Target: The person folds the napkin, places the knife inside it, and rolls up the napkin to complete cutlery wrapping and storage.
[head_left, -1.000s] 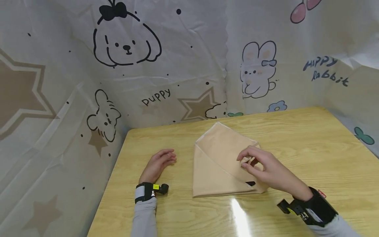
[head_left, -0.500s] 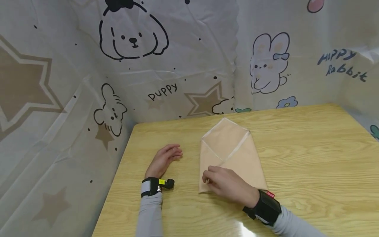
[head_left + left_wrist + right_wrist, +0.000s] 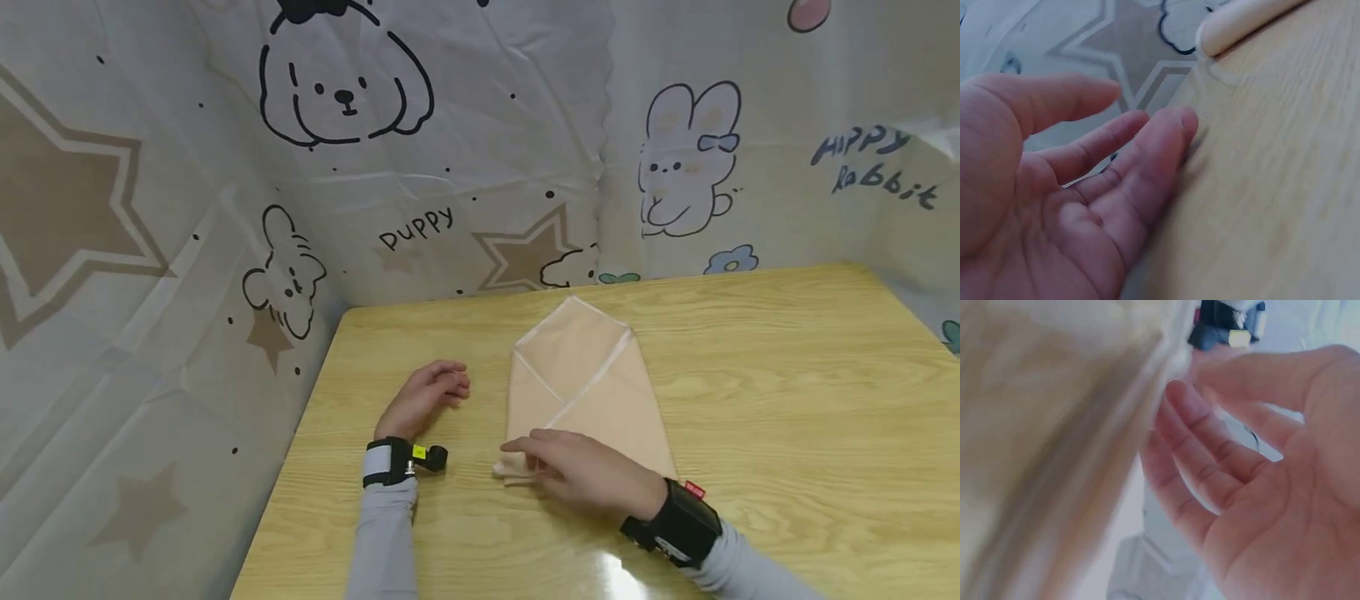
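Note:
A peach cloth (image 3: 577, 350) with white edging lies folded on the table, its far end pointed. Over its near edge is my right hand (image 3: 592, 475), index finger stretched out toward a small bunched corner at the near left. In the right wrist view the right hand (image 3: 1260, 487) has its fingers loosely bent, fingertips at the edge of the cloth (image 3: 1072, 425); whether they press it is blurred. To the left of the cloth my left hand (image 3: 423, 400) rests on the table, holding nothing. The left wrist view shows that hand (image 3: 1085, 187) with relaxed fingers.
The wooden table (image 3: 787, 375) extends to both sides of the cloth. Behind it and along the left hangs a pale sheet (image 3: 450, 100) printed with cartoon animals and stars. Both wrists wear black camera straps.
My right hand has carried the cloth's right-hand corner over to the near left and loosened its fingers there. The cloth is narrower now. My left hand stays put while the view shifts slightly.

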The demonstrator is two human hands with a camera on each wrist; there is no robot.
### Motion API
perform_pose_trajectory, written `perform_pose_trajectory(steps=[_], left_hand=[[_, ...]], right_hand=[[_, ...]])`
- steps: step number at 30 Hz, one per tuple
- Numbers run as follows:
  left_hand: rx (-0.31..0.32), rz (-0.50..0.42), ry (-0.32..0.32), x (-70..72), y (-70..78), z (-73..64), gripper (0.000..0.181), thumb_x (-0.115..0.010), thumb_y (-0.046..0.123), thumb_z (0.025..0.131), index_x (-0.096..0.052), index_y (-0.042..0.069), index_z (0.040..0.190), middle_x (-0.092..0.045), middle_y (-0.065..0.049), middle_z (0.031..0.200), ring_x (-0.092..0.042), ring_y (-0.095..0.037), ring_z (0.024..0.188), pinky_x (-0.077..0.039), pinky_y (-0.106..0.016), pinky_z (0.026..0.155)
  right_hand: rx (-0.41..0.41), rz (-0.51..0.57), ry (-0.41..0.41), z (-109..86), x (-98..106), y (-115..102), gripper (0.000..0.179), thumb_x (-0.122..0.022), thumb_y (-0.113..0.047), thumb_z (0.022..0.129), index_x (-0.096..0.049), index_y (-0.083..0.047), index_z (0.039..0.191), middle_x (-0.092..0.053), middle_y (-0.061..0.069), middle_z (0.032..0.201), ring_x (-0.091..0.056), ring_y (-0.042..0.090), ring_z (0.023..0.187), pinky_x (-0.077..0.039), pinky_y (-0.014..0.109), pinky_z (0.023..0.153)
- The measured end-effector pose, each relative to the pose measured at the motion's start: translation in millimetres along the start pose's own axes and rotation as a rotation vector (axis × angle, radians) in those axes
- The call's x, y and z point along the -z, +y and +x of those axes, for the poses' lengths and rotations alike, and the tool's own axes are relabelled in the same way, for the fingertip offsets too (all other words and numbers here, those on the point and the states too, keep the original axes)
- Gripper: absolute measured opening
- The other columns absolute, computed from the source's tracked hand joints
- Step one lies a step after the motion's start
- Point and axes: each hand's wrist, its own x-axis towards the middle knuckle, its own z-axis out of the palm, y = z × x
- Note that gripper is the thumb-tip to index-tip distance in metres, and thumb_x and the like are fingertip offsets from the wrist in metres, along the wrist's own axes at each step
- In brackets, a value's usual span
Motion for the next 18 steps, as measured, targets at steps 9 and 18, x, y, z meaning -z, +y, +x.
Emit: perform_pose_trajectory(steps=[9, 18], left_hand=[[-0.312, 0.808, -0.156, -92.2, 90.7, -43.5, 0.006, -0.072, 0.018, 0.086, -0.077, 0.014, 0.088, -0.067, 0.007, 0.083, -0.058, -0.005, 0.076, -0.052, -0.026, 0.069], [-0.463, 1.164, -0.194, -129.1, 65.3, -79.7, 0.007, -0.073, 0.017, 0.08, -0.078, 0.02, 0.084, -0.061, 0.009, 0.079, -0.049, -0.002, 0.066, -0.047, -0.021, 0.055]], right_hand=[[-0.081, -0.297, 0.182, -77.1, 41.8, 30.3, 0.014, -0.074, -0.01, 0.08, -0.066, -0.018, 0.087, -0.055, -0.009, 0.082, -0.048, 0.003, 0.067, -0.046, 0.022, 0.055], [-0.102, -0.332, 0.194, -113.6, 31.2, 46.8, 0.023, -0.082, -0.015, 0.073, -0.064, -0.018, 0.088, -0.053, -0.008, 0.084, -0.047, 0.004, 0.071, -0.046, 0.024, 0.055]])
